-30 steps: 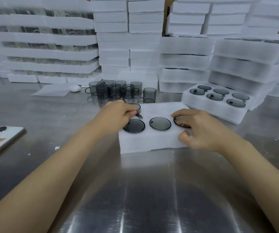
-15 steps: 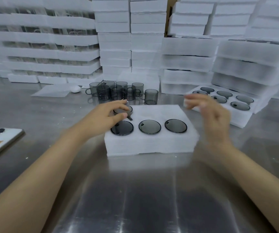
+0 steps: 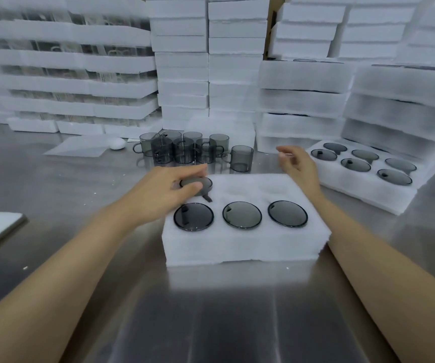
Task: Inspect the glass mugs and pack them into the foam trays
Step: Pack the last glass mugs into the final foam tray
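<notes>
I see the left hand (image 3: 164, 189) curled over a smoked-glass mug (image 3: 196, 185), fingers clamped on its rim as it sits in the far-left pocket of the foam tray (image 3: 240, 244). Just nearer than that hand, three packed mugs (image 3: 242, 215) fill the front row. The right hand (image 3: 298, 166) hovers off the tray's far-right corner, fingers loosely apart, holding nothing. Between and beyond both hands, loose mugs (image 3: 185, 150) cluster on the steel table (image 3: 211, 323).
</notes>
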`<state>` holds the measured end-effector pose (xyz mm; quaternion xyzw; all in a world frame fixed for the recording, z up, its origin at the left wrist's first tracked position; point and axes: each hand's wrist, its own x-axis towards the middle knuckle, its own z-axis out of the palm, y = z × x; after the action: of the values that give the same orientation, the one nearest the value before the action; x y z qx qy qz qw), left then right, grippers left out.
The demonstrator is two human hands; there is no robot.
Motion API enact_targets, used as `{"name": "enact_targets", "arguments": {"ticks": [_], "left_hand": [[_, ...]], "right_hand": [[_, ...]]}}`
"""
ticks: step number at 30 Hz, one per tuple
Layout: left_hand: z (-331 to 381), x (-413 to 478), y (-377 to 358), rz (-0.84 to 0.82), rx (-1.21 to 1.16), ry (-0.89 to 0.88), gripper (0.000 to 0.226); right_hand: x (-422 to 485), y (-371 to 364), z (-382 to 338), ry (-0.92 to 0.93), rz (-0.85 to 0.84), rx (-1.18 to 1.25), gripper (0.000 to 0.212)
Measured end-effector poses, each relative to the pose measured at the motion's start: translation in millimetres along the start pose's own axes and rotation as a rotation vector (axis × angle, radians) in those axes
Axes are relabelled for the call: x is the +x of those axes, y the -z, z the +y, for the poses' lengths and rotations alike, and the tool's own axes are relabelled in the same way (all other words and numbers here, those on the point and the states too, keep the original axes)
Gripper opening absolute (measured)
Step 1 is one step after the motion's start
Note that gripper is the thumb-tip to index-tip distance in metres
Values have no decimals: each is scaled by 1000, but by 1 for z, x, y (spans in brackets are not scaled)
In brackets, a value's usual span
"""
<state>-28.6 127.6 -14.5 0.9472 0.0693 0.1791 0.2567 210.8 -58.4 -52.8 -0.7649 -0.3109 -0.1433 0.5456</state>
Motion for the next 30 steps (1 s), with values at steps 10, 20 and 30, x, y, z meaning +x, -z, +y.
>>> {"name": "enact_targets", "arguments": {"ticks": [10, 20, 30], "left_hand": [[-7, 3, -2, 0, -58, -24, 52], [-11, 2, -4, -19, -223, -26, 44], [-8, -8, -18, 74, -563, 20, 30]], "right_hand": [[35, -36, 22, 231, -577, -254, 59], [19, -14, 10, 45, 49, 20, 26], [-33, 38, -24, -115, 60, 418, 51]]}}
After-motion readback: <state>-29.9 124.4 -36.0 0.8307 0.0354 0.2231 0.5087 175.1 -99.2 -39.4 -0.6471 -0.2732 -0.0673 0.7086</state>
